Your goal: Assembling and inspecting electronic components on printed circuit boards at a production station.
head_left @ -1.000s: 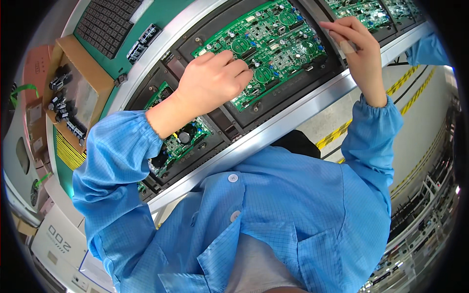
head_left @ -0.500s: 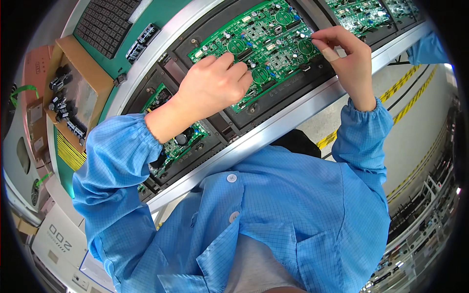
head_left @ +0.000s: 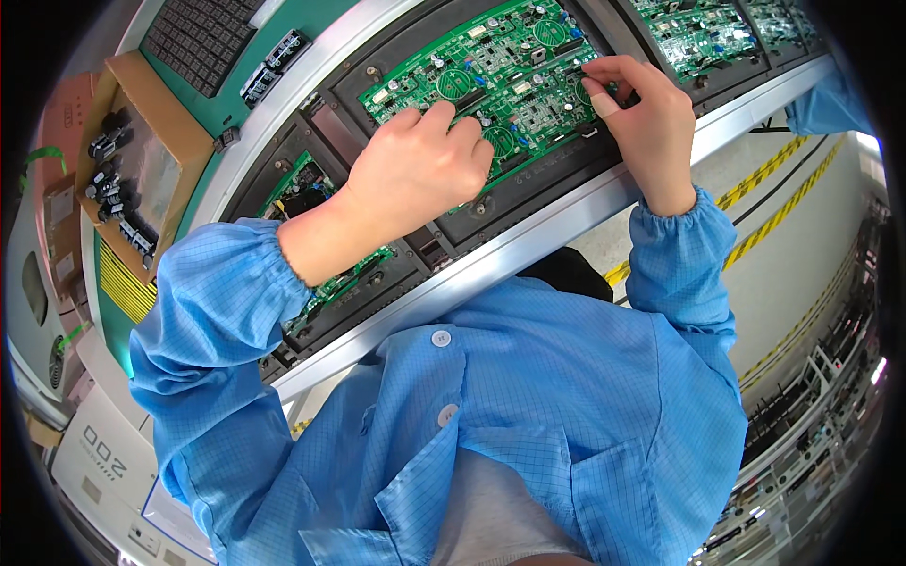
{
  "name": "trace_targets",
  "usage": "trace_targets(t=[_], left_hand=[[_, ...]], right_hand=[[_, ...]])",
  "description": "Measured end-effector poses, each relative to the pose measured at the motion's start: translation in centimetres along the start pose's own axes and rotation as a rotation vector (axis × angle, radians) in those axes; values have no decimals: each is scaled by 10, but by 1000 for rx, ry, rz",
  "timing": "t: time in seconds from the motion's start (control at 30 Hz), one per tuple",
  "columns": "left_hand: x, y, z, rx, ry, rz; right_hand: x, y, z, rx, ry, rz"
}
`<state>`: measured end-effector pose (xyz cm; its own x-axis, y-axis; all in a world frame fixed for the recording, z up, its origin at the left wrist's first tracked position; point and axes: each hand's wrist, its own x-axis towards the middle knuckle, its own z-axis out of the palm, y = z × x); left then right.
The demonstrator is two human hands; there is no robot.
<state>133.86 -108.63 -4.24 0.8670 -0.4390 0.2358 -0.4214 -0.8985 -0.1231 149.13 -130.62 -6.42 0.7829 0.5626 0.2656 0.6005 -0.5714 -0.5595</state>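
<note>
My left hand is closed over the left part of a green circuit board, knuckles up. Its fingertips are hidden, so I cannot make out what they hold. At the board's right end my right hand is bent into a pinch, thumb and forefinger tips close together just above a round coil pattern. Anything between those tips is too small to name. The board, crowded with small parts, lies in a black carrier frame. Under my left wrist another populated board is partly covered.
A metal rail runs along my side of the carriers. More boards continue to the right. At left are a cardboard box of black parts, a black component tray and loose components. A blue sleeve shows at far right.
My right hand has shifted a little left along the board, its thumb and forefinger still bent together. My left hand stays closed in nearly the same place.
</note>
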Motion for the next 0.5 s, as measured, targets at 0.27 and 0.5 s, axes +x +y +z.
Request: trace_targets(t=[0.27,0.5], left_hand=[[-1,-9,6,-89,41,11],[11,-14,2,-94,13,43]], right_hand=[[1,-3,0,-16,-37,13],[2,-4,-2,-16,-58,49]])
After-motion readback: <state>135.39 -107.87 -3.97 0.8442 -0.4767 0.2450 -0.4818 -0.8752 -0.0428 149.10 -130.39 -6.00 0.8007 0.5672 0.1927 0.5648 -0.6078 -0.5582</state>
